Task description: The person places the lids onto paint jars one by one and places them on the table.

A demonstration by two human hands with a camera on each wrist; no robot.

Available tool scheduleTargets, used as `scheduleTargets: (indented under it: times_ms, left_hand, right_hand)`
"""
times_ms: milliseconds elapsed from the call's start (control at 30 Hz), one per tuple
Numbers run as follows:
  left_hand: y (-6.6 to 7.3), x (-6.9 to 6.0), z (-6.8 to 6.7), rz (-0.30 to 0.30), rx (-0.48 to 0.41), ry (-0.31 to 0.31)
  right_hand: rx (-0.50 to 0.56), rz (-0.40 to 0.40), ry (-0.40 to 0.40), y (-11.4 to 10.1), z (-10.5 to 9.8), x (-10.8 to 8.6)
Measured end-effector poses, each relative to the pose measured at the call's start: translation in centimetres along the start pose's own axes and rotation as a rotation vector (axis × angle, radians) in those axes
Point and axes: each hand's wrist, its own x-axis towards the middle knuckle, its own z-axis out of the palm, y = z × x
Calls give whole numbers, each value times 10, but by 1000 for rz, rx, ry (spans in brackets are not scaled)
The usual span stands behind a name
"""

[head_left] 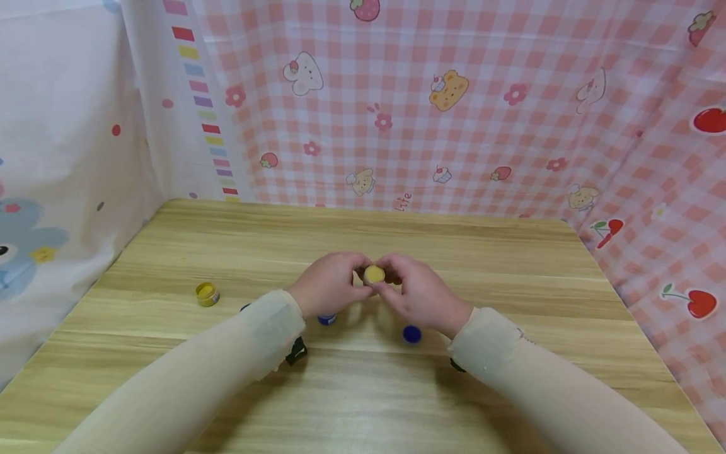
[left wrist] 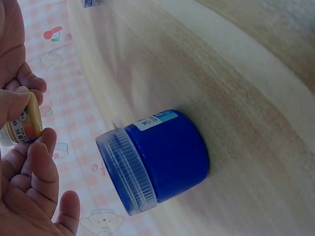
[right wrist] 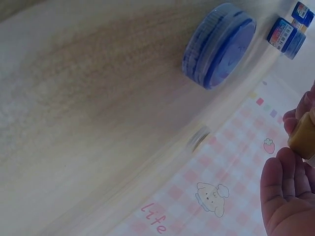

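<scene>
A small yellow paint jar point(head_left: 374, 275) is held up above the table between both hands. My left hand point(head_left: 329, 284) grips it from the left and my right hand point(head_left: 422, 293) from the right. In the left wrist view the jar point(left wrist: 27, 123) lies tilted, its printed label showing between thumb and fingertips. The right wrist view shows only part of the yellow jar point(right wrist: 302, 137) at the edge. Below my left hand stands a blue paint jar point(left wrist: 170, 155) with a clear ridged rim. A blue lid point(head_left: 412, 334) lies on the table below my right hand.
Another yellow jar point(head_left: 207, 294) stands at the left on the wooden table point(head_left: 363, 403). A small clear lid point(right wrist: 199, 140) lies farther back. Partly behind the left sleeve is another blue item point(head_left: 245, 307). Patterned cloth point(head_left: 420, 139) hangs behind the table and at its sides.
</scene>
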Motion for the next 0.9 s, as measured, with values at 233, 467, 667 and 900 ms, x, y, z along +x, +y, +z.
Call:
scheduleTargets:
  times_ms: [233, 467, 667, 900]
  left_hand:
    - [1, -1, -1, 4, 9, 2]
    - [2, -1, -1, -7, -6, -10]
    - [1, -1, -2, 0, 10, -4]
    - [3, -1, -2, -9, -1, -8]
  right_hand:
    - [-27, -50, 16, 1, 1, -1]
    - [-4, 20, 2, 0, 1, 0]
    - [11, -29, 7, 1, 2, 0]
    - [2, 16, 10, 1, 1, 0]
